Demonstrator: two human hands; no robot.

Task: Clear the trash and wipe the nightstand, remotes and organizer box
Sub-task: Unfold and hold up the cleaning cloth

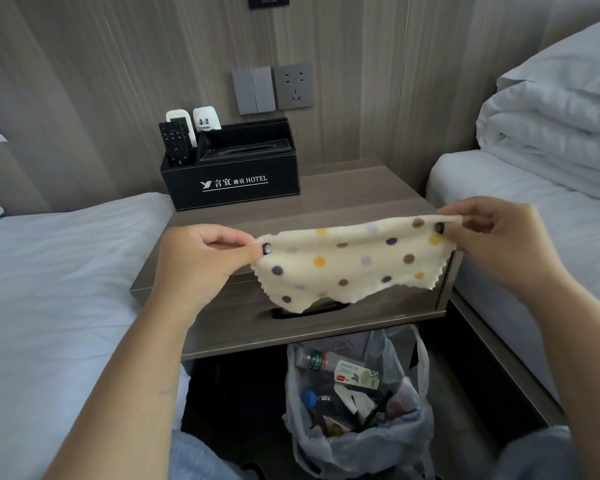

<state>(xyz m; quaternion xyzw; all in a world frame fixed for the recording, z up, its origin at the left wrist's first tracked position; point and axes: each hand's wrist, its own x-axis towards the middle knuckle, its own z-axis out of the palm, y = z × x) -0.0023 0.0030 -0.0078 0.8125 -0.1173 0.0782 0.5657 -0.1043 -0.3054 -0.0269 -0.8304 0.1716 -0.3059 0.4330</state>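
Cream cloth (352, 261) with purple, yellow and brown dots is stretched between both hands above the front edge of the nightstand (343, 199). Left hand (201, 261) pinches the cloth's left top corner, thumb over fingers; right hand (496, 233) pinches the right top corner likewise. Lower edge of the cloth hangs free, over the drawer front. Black organizer box (232, 183) stands at the back left of the table top, with a black remote (174, 143) and a white remote (182, 124) upright in its left compartment. Trash bag (361, 403) holding bottles and wrappers sits on the floor below the nightstand, between the two beds.
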